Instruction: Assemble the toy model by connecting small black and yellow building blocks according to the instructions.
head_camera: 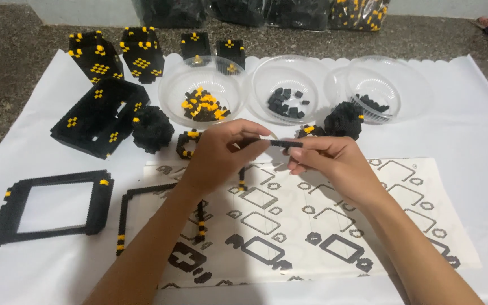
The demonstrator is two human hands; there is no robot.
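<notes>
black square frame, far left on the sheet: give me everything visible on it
The black square frame lies flat on the white sheet, at the near left. It looks built from small plastic bricks: four stepped-edged sides around an open middle where the sheet shows through. Yellow bricks sit at its upper right corner and on its left side. It looks whole. Neither hand touches it; a thinner part-built frame lies just right of it, apart.

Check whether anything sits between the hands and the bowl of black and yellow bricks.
Nothing visible does. The left hand and right hand pinch a thin black brick strip above the instruction sheet. The bowl of black and yellow bricks lies just beyond the left hand; only bare white cloth shows between them.
</notes>
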